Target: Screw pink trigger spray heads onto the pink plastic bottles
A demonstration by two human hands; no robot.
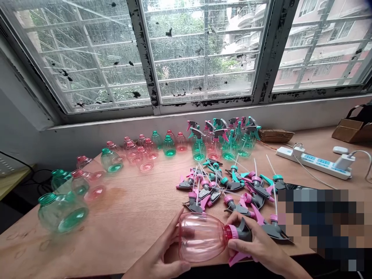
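A clear pink spray bottle (202,237) lies sideways in the air at the table's near edge, its base to the left. My left hand (164,248) grips it around the base, thumb below and fingers above. At the neck, my right hand (255,242) is closed on the grey and pink spray head (243,231), which sits on the bottle's mouth. The head's pink trigger points downward. Just beyond the bottle lies a pile of loose spray heads (205,190) in pink, teal and grey, with thin white tubes.
Open green bottles (62,213) and pink bottles (144,159) stand along the left and back. Several bottles with heads (199,149) cluster under the window. A power strip (314,161), a flat brown cardboard piece (276,135) and a cardboard box (353,128) occupy the right. The lower right is pixelated.
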